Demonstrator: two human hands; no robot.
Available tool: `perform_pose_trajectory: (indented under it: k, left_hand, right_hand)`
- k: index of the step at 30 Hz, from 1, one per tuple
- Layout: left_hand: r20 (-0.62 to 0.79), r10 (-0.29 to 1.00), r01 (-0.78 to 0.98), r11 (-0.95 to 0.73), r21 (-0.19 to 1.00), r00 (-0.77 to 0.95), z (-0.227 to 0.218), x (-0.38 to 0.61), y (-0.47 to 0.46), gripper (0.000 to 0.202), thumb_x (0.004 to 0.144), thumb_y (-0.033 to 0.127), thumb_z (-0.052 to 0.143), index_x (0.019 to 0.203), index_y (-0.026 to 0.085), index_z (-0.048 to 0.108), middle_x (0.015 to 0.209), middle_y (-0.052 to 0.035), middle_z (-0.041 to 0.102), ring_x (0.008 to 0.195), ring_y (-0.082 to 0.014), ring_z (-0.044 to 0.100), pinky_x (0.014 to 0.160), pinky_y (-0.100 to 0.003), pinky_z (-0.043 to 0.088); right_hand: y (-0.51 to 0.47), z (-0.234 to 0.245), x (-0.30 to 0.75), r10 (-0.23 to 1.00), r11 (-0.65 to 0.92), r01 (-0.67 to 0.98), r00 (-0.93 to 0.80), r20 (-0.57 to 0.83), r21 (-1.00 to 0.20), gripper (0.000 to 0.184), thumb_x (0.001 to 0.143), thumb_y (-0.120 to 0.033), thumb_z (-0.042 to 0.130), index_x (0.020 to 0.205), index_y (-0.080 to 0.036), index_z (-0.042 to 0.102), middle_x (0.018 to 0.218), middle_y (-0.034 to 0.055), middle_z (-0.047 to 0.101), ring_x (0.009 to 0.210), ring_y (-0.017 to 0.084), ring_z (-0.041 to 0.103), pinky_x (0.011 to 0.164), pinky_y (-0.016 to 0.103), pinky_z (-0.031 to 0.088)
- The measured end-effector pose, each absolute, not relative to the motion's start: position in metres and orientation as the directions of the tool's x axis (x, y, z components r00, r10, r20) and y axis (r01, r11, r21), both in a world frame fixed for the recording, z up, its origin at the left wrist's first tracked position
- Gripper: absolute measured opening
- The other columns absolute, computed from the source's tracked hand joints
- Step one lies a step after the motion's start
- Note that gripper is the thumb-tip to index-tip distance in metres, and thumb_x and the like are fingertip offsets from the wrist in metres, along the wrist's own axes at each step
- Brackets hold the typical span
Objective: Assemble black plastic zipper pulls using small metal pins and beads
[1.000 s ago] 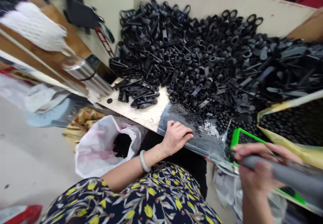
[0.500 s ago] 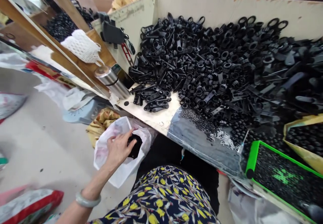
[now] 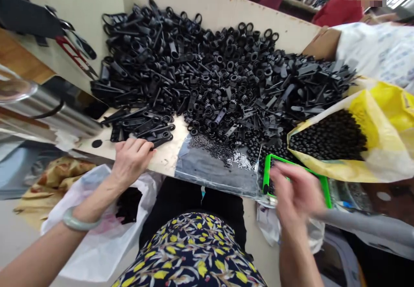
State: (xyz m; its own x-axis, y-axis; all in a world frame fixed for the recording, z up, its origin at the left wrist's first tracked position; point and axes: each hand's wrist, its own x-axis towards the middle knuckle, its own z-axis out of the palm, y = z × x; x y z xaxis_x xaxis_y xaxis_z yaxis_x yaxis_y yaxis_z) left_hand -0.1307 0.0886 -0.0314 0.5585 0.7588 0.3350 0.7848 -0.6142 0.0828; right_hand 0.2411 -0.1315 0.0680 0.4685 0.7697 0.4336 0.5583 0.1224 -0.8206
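My left hand (image 3: 134,157) is closed at the bench's front edge, its fingertips on a long black plastic part (image 3: 161,138) with a ring-shaped end. That part lies at the near side of a small group of similar black parts (image 3: 139,123). Over the green-rimmed tray (image 3: 326,192) is my right hand (image 3: 296,187), smeared by motion; whether its fingers hold anything cannot be made out. Below my left forearm hangs an open white bag (image 3: 87,252) with dark pieces inside.
A large heap of black plastic parts (image 3: 207,71) fills the bin. Small metal pins (image 3: 242,159) lie on the grey mat (image 3: 207,166). A yellow-white sack (image 3: 381,118) of black beads stands right, a steel flask (image 3: 61,105) left. Another person (image 3: 339,8) is behind the bin.
My left hand has left the white bag and come up to the black parts at the bench edge. My right hand has entered view over the green tray. The camera view has turned right.
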Motion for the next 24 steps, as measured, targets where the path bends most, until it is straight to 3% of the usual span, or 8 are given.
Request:
perform_pose_trajectory:
  k: [3,5,8,11,14,16,18,24]
  left_hand:
    - [0.293,0.706,0.725,-0.686,0.058,0.645,-0.026,-0.126,0.093,0.02,0.102,0.031,0.048,0.094,0.024,0.064,0.099,-0.0105,0.071,0.094,-0.0317,0.06,0.081,-0.045,0.041]
    - [0.25,0.691,0.695,-0.714,0.09,0.678,-0.021,-0.121,0.097,0.024,0.102,0.031,0.045,0.087,0.023,0.062,0.094,-0.0111,0.07,0.09,-0.0309,0.06,0.079,-0.044,0.042]
    - [0.214,0.74,0.681,-0.672,0.291,0.638,-0.01,-0.114,0.104,0.025,0.1,0.034,0.047,0.083,0.023,0.06,0.087,-0.0091,0.069,0.084,-0.0282,0.061,0.079,-0.042,0.044]
    - [0.104,0.888,0.628,-0.396,0.67,0.448,0.003,-0.107,0.104,0.023,0.093,0.044,0.06,0.087,0.022,0.061,0.08,-0.0041,0.068,0.074,-0.0226,0.063,0.072,-0.036,0.046]
    - [-0.227,0.915,0.291,0.129,0.948,0.334,0.009,-0.095,0.098,0.035,0.084,0.053,0.072,0.087,0.021,0.057,0.076,-0.0032,0.069,0.067,-0.0189,0.065,0.061,-0.028,0.045]
    - [-0.414,0.82,0.032,0.438,0.898,0.394,0.006,-0.085,0.093,0.036,0.08,0.047,0.076,0.09,0.021,0.053,0.083,-0.0055,0.072,0.063,-0.0158,0.064,0.056,-0.025,0.042]
    - [-0.479,0.75,-0.139,0.592,0.794,0.456,0.0,-0.072,0.088,0.032,0.079,0.035,0.077,0.097,0.022,0.054,0.08,-0.0025,0.071,0.055,-0.0105,0.057,0.054,-0.022,0.038]
    - [-0.478,0.672,-0.313,0.711,0.63,0.565,-0.012,-0.04,0.074,0.04,0.081,0.018,0.073,0.121,0.023,0.066,0.078,-0.002,0.067,0.057,-0.0093,0.056,0.056,-0.023,0.044]
  right_hand:
    - [-0.046,0.014,0.258,0.83,0.003,0.686,0.403,0.384,-0.727,0.021,0.099,-0.04,0.066,0.102,-0.023,0.077,0.093,0.0041,0.076,0.075,0.02,0.067,0.074,0.036,0.057]
    - [-0.005,-0.008,0.263,0.842,-0.072,0.774,0.385,0.377,-0.63,0.024,0.101,-0.039,0.059,0.102,-0.021,0.076,0.094,0.0051,0.076,0.077,0.019,0.067,0.075,0.034,0.055]
    - [0.023,-0.016,0.264,0.891,-0.133,0.911,0.283,0.356,-0.391,0.028,0.102,-0.031,0.052,0.116,-0.024,0.075,0.106,0.0071,0.072,0.089,0.021,0.067,0.074,0.031,0.051]
    - [0.027,-0.013,0.269,0.936,-0.108,0.976,0.163,0.311,-0.189,0.035,0.101,-0.025,0.051,0.128,-0.027,0.072,0.121,0.0097,0.065,0.101,0.024,0.064,0.073,0.032,0.05]
    - [0.027,-0.014,0.278,0.953,-0.063,0.993,0.09,0.291,-0.102,0.034,0.101,-0.024,0.049,0.123,-0.028,0.076,0.124,0.0106,0.061,0.103,0.025,0.061,0.078,0.036,0.05]
    - [0.029,-0.015,0.284,0.96,-0.05,0.996,0.068,0.273,-0.07,0.034,0.101,-0.026,0.05,0.121,-0.028,0.077,0.126,0.011,0.059,0.102,0.026,0.059,0.077,0.037,0.049]
    - [0.033,-0.014,0.287,0.969,-0.042,0.999,0.049,0.244,-0.033,0.031,0.1,-0.029,0.053,0.119,-0.029,0.077,0.125,0.0109,0.059,0.101,0.026,0.058,0.075,0.037,0.046]
    - [0.034,-0.005,0.291,0.961,-0.011,0.999,-0.003,0.277,0.047,0.022,0.1,-0.035,0.061,0.109,-0.028,0.08,0.117,0.0093,0.064,0.099,0.026,0.055,0.075,0.037,0.039]
